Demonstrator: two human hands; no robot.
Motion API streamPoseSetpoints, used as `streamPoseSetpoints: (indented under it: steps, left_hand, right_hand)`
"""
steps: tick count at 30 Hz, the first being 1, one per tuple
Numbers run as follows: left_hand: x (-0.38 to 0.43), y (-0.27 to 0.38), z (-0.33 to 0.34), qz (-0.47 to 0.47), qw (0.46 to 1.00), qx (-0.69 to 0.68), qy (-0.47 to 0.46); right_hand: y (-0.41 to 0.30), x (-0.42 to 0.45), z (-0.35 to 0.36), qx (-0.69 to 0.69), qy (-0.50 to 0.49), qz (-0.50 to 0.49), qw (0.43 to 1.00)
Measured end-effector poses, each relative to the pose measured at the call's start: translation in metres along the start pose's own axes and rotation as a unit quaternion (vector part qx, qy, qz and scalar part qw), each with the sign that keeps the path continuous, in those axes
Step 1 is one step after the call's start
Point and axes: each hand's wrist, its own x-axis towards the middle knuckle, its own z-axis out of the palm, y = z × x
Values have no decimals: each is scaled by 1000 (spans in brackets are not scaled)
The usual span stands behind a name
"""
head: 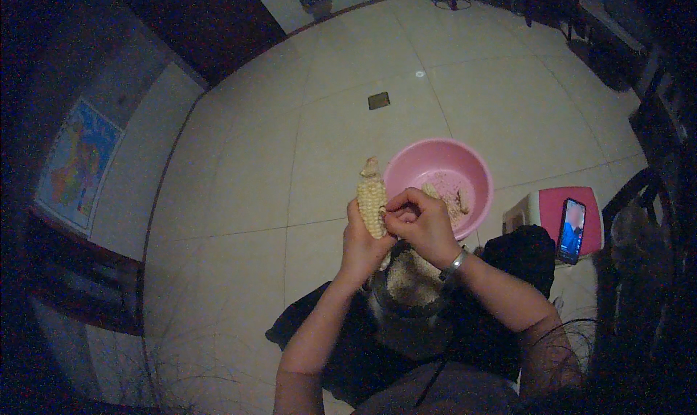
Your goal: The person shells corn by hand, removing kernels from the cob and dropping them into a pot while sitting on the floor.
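Observation:
An ear of pale corn (371,202) stands upright in my left hand (364,246), whose fingers wrap around its lower part. From the right, my right hand (422,224) pinches at the edge of the ear with thumb and forefinger; whether a kernel is between them is too small to tell. A bracelet is on the right wrist. Below both hands, between my legs, a dark round container (414,311) holds a pale, grainy mass, perhaps kernels. Just beyond the right hand sits a pink plastic basin (484,170) with cobs or cob pieces and small bits inside.
A lit smartphone (572,231) lies on a pink-topped box (594,211) at the right. A small dark flat object (379,101) rests on the tiled floor (234,186) ahead. Dark furniture lines the right side; a map (81,164) hangs on the left wall.

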Motion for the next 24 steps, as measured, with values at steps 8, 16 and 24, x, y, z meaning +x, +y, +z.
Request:
streamPoseSetpoints:
  steps: [8, 16, 24]
  left_hand:
    - [7, 15, -12, -168, 920, -336, -115]
    - [4, 15, -19, -121, 887, -418, -157]
    - [0, 9, -18, -143, 837, -508, -144]
  right_hand:
    - [3, 10, -14, 127, 72, -2, 989]
    - [26, 28, -34, -387, 235, -227, 862]
    - [-7, 1, -12, -49, 33, -95, 994]
